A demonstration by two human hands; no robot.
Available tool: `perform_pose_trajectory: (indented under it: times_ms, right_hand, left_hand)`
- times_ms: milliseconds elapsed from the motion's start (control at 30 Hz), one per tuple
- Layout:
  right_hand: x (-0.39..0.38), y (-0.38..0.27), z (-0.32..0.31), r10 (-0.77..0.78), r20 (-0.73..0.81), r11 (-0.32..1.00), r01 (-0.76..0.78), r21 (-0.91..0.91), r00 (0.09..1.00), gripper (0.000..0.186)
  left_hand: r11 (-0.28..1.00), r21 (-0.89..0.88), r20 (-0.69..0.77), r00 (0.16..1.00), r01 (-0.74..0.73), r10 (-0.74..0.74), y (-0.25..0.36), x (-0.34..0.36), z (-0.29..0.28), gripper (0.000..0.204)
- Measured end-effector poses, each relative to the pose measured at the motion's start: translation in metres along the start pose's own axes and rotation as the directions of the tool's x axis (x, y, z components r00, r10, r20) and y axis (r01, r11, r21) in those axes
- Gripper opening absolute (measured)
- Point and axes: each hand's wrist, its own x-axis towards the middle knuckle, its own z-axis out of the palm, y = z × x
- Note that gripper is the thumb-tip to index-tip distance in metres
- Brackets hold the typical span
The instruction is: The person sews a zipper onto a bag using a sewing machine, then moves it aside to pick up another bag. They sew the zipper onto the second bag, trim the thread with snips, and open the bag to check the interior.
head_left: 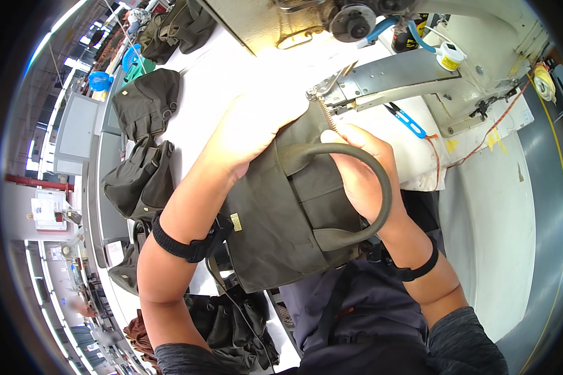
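Observation:
A dark olive handbag lies tilted across my lap and the machine bed, its upper edge at the sewing area of an industrial sewing machine. One rounded handle arches over my right wrist. My left hand, washed out by bright light, grips the bag's upper left side close to the needle area. Gripping the edge beside the zipper, my right hand has its thumb on top; its other fingers are partly hidden. The zipper teeth run up toward the presser foot, where glare hides detail.
Blue thread snips lie on the machine table right of the bed. Several similar olive bags line the left side of the white table. More dark bags are piled at lower left. A white round container sits on the machine.

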Motion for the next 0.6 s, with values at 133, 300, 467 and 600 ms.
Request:
perform_pose_trajectory:
  times_ms: [133,300,467,600]
  right_hand:
    - [0.001,0.001,0.0,-0.051,-0.028,0.995,0.049,-0.089,0.998,0.029]
    - [0.005,0.001,0.001,-0.072,-0.055,0.99,0.064,-0.124,0.996,0.028]
    - [0.006,0.014,-0.001,-0.11,-0.073,0.991,0.104,-0.08,0.991,0.022]
    - [-0.007,0.004,0.01,0.005,-0.192,1.0,-0.007,-0.014,0.981,0.021]
  left_hand:
    - [0.995,-0.071,-0.022,0.997,0.073,-0.074,0.0,-0.001,0.002,0.021]
    - [0.988,-0.092,-0.033,0.992,0.121,-0.125,-0.002,0.004,0.0,0.027]
    - [0.98,-0.16,-0.026,0.992,0.118,-0.124,-0.005,0.01,-0.003,0.031]
    - [0.964,-0.22,-0.053,0.985,0.15,-0.165,0.0,0.007,0.005,0.031]
